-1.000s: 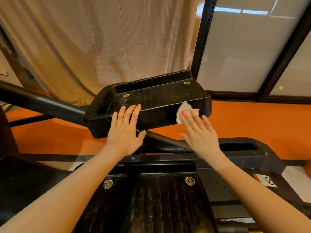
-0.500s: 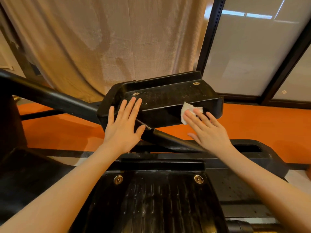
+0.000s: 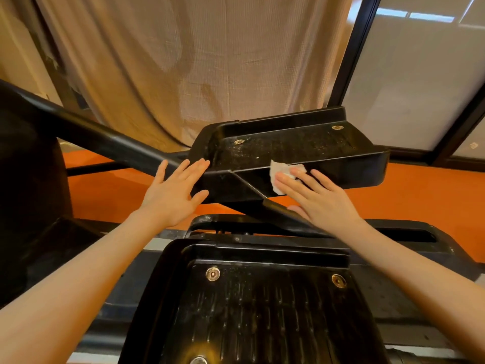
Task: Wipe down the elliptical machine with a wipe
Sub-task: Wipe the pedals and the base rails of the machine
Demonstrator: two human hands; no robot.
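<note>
A raised black foot pedal (image 3: 294,148) of the elliptical machine fills the middle of the head view, its top speckled with dust. My right hand (image 3: 320,198) presses a small white wipe (image 3: 282,172) flat against the pedal's near side wall with straight fingers. My left hand (image 3: 173,195) lies flat with straight fingers against the pedal's left corner, where the black arm bar (image 3: 105,137) joins it. A second black pedal (image 3: 262,306) with ribbed tread and metal bolts sits close below me.
A beige curtain (image 3: 196,61) hangs behind the machine. Frosted window panels in dark frames (image 3: 409,74) stand at the right. Orange floor (image 3: 420,195) shows beyond the pedals. The machine's dark housing (image 3: 29,166) rises at the left.
My right hand and the wipe have slid left along the pedal's side wall. My left hand has shifted left toward the pedal's corner. The view has moved closer.
</note>
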